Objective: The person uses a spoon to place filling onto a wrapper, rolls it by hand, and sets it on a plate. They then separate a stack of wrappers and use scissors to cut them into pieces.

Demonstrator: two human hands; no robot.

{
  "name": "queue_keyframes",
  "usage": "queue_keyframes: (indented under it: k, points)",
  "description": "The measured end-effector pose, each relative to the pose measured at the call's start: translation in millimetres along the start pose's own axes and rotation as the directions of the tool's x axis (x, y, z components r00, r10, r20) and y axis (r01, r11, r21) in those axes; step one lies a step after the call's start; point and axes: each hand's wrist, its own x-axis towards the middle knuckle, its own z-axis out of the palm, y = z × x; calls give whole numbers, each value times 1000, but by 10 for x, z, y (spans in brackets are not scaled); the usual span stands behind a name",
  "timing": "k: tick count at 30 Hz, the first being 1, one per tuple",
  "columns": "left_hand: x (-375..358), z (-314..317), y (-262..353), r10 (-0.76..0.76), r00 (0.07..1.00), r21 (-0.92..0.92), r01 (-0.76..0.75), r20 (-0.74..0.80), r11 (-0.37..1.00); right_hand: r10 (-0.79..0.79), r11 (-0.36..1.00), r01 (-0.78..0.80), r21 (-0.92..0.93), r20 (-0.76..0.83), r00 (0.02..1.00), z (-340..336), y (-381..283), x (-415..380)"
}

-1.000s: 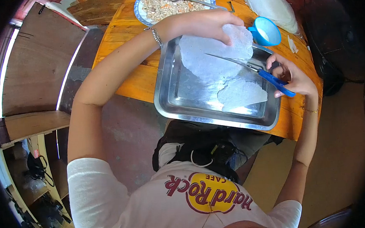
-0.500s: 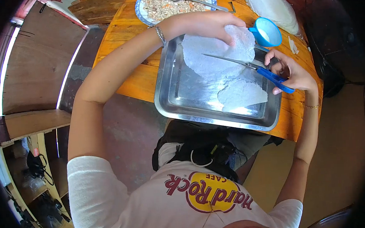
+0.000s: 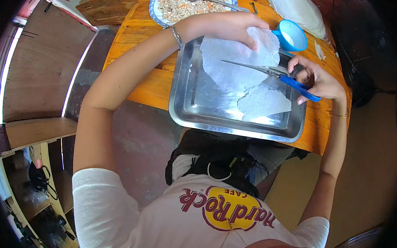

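A thin white sheet [image 3: 231, 66] is held over a metal tray [image 3: 180, 111] by my left hand [image 3: 240, 27], its thumb on top and its fingers hidden beneath. My right hand [image 3: 322, 81] has its fingers in the blue handles of a pair of scissors [image 3: 301, 88]. The scissor blades point left, across the sheet, and look nearly closed. A smaller white piece [image 3: 264, 103] lies in the tray, below the larger sheet.
On the wooden table [image 3: 138, 82], a plate [image 3: 153, 12] of chopped filling with a spoon [image 3: 214, 1] stands at the back. A blue cup [image 3: 291, 36] is just beyond the tray's right corner. Behind it lies a white plastic-wrapped bundle [image 3: 298, 11], with white scraps [image 3: 320, 51] nearby.
The view has shifted very slightly. My left hand and the larger sheet are a touch further right, while the scissors and my right hand stay almost where they were.
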Motion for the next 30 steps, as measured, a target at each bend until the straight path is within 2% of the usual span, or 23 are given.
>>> queue_keyframes:
  k: [7,10,13,16,22,30]
  points:
    - [39,31,29,1,999,-100,4,46,995,27,998,-27,-53,6,1000,-4,-102,-6]
    - [64,10,80,3,996,-24,-1,84,1000,-28,994,32,-108,35,999,-7,-159,31]
    - [70,23,110,8,998,-59,-4,65,998,-33,995,38,-88,51,998,-10,-157,77]
    - [104,39,113,1,996,-85,7,85,996,22,995,-17,-101,52,998,-4,-207,96]
    - [95,30,144,26,999,-36,-24,42,999,39,996,-36,-79,29,999,-7,-196,89]
    - [148,40,179,-18,999,32,17,45,999,-43,995,42,-90,-17,999,24,-151,107]
